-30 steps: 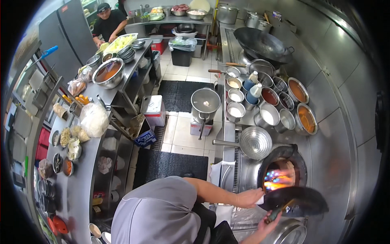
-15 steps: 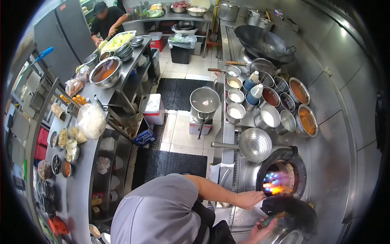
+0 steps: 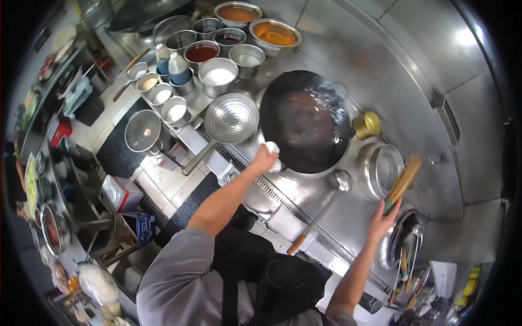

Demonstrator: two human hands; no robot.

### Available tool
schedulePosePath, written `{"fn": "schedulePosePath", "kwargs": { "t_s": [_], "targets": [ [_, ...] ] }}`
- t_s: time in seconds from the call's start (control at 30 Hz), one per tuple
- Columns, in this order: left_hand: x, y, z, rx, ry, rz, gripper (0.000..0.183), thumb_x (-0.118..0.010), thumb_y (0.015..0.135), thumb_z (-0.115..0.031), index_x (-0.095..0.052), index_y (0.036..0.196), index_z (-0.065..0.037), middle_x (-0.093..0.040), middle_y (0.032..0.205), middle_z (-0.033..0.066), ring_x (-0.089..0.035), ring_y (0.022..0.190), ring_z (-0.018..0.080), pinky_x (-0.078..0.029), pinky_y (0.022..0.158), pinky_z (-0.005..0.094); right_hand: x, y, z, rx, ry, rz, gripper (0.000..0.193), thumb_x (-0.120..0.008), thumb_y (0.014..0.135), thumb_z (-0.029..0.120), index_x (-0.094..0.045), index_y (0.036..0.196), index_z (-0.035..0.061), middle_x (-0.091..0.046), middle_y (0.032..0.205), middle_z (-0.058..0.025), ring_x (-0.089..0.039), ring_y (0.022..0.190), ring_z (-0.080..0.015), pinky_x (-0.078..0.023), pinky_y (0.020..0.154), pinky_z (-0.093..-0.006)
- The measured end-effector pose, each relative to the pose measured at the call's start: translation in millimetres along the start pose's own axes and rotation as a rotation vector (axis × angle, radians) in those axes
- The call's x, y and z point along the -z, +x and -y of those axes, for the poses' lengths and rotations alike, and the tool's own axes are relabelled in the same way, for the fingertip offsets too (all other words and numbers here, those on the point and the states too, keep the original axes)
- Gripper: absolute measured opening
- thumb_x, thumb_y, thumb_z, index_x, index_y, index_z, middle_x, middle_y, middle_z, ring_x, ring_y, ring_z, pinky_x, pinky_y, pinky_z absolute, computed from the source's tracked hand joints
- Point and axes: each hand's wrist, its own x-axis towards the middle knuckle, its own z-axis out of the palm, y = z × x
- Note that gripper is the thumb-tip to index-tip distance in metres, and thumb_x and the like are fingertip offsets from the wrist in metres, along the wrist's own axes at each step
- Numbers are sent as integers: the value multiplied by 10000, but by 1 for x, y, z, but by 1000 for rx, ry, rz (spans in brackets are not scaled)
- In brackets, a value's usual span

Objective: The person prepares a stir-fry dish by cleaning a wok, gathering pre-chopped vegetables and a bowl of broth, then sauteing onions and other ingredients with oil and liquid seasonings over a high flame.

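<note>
A dark wok (image 3: 304,122) rests over the burner, with clear water splashed along its far right side. My left hand (image 3: 265,159) is closed round a folded white cloth (image 3: 273,151), pressing it to the wok's near left rim. To the right, my right hand (image 3: 385,217) grips a bamboo wok brush (image 3: 403,182) by its green-banded end, its bristles pointing up and away from the wok. Below the wok lies a ladle (image 3: 343,180) with a wooden-ended handle. A perforated metal strainer (image 3: 232,118) sits just left of the wok.
A metal pot (image 3: 375,169) and a gold-coloured tin (image 3: 367,125) stand right of the wok. Bowls of orange liquid (image 3: 274,35) and several cups of seasonings (image 3: 217,75) crowd the far side. Another pan (image 3: 144,132) stands on the left, off the counter.
The wok was tilted over the near side of the flame; now it lies level on the burner with water inside. My right hand has lifted the brush rightward, away from it. The view has turned.
</note>
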Motion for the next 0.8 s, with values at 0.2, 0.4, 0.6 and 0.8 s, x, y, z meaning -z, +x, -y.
{"fn": "schedulePosePath", "kwargs": {
  "t_s": [0.2,0.4,0.6,0.8],
  "targets": [
    [-25,-8,-12,261,-377,100,398,-674,945,-202,-536,1211,60,-690,998,171,-718,821,257,-599,683,421,-71,-234,47,-97,44,30,779,-679,970,189,-271,1583,-66,-395,1558,-355,-397,1457,-483,-327,1204,-490],
    [-15,-28,-38,584,-748,435,294,-662,953,-169,-584,1147,37,-671,954,143,-698,830,253,-603,728,452,-52,-244,76,-454,179,481,760,-724,910,191,-367,1554,1,-615,1260,-353,-592,1188,-509,-495,956,-516],
    [-34,-47,-24,10,-93,159,529,-641,947,-201,-457,1288,159,-660,1141,236,-681,1043,298,-553,883,396,-71,-288,4,-273,-23,564,731,-704,944,260,-381,1538,-19,-666,1219,-297,-711,962,-418,-575,850,-452],
    [5,-99,-13,-296,251,169,573,-673,899,-196,-386,1298,99,-622,1133,342,-650,1092,482,-531,910,505,-58,-90,76,-545,959,205,644,-664,1030,216,-362,1587,98,-624,929,-36,-595,684,-90,-509,529,-281]
  ]
}}
